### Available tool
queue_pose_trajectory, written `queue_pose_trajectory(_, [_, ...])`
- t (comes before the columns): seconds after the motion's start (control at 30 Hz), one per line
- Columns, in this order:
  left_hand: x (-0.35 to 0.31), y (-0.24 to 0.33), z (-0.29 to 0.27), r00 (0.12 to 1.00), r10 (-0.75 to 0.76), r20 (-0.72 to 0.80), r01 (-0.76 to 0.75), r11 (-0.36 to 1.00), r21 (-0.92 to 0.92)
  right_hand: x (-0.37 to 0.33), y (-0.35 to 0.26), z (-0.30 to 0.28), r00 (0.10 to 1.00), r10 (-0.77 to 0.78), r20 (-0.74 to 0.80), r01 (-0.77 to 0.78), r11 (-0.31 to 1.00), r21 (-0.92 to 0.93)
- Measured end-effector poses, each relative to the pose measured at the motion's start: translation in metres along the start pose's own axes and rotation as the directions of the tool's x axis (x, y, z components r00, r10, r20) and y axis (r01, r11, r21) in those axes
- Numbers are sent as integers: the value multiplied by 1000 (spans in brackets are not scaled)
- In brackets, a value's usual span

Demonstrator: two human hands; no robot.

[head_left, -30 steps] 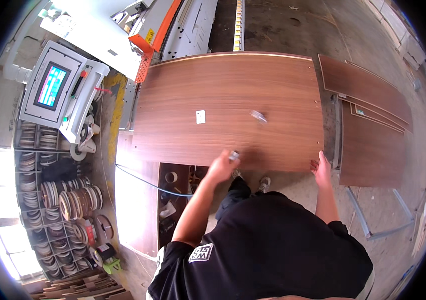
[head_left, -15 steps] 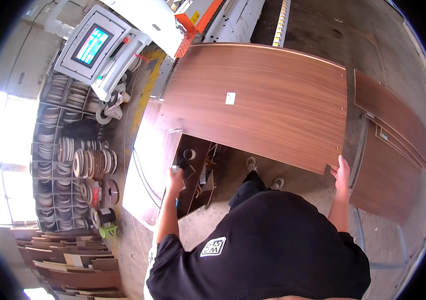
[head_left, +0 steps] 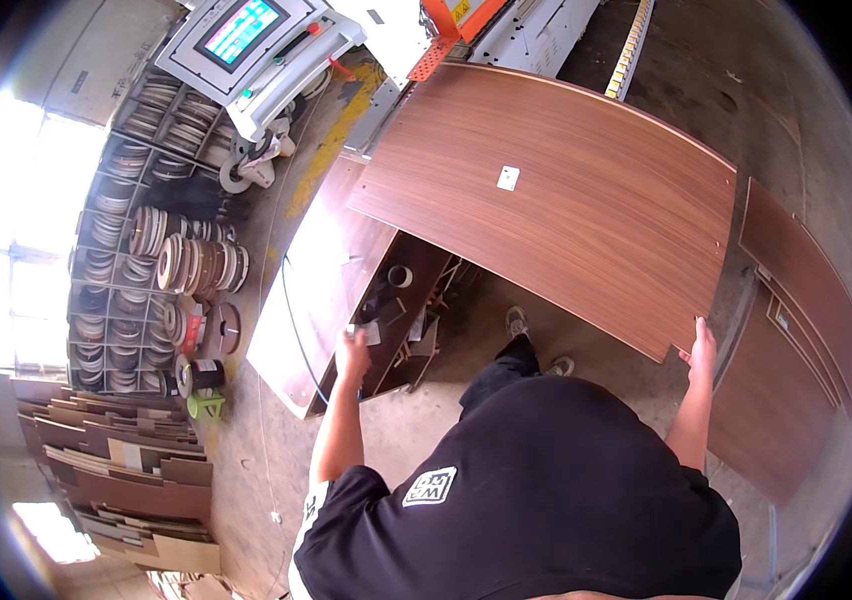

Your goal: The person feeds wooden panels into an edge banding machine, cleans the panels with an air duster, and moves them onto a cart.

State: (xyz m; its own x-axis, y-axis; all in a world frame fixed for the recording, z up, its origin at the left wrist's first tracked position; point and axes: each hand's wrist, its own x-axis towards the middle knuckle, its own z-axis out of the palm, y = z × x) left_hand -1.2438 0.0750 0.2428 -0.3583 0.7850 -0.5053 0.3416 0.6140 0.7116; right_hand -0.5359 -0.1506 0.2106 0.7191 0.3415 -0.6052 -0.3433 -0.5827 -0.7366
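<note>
A wide brown wood-grain panel (head_left: 556,215) with a small white label (head_left: 508,178) on its face lies in front of me. It reaches from the machine at the far left toward my right side. My right hand (head_left: 701,352) is at the panel's near right corner, fingers stretched up along the edge and thumb apart. My left hand (head_left: 351,358) is curled above the open-fronted side of a brown-topped work table (head_left: 321,270). Near its fingertips is a small pale thing, and I cannot tell whether it is held. A tape roll (head_left: 400,276) lies inside the table.
An edge-processing machine (head_left: 556,35) with a control screen (head_left: 241,35) stands at the far left. Edging rolls (head_left: 201,265) fill a rack on the left, above stacked boards (head_left: 126,455). More brown panels (head_left: 771,380) lean on the right. A cable (head_left: 296,320) crosses the table top.
The view has shifted, so the machine and panel appear farther up and right. My right hand's fingers have loosened from the panel's corner. My left hand stays near the table's open side.
</note>
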Motion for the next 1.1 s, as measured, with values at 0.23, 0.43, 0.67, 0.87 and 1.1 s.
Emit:
queue_pose_trajectory(0.23, [18, -12, 31, 989, 28, 148, -35, 998, 47, 1, -5, 4, 999, 5, 37, -3, 998, -57])
queue_pose_trajectory(0.43, [-90, 88, 125, 475, -25, 879, -719, 564, 405, 15, 14, -10, 1000, -25, -17, 23, 995, -95])
queue_pose_trajectory(0.67, [100, 168, 165, 976, 99, 192, -30, 941, -336, 10, -1, 5, 986, -129, -105, 104, 971, -213])
queue_pose_trajectory(0.87, [26, 246, 349, 830, 258, 495, -312, 950, 29, -3, 6, 5, 986, -41, -162, 24, 994, -102])
queue_pose_trajectory(1.1, [-112, 197, 447, 209, 308, 928, -874, 484, 36, -3, -5, 11, 994, -25, -111, 19, 998, -62])
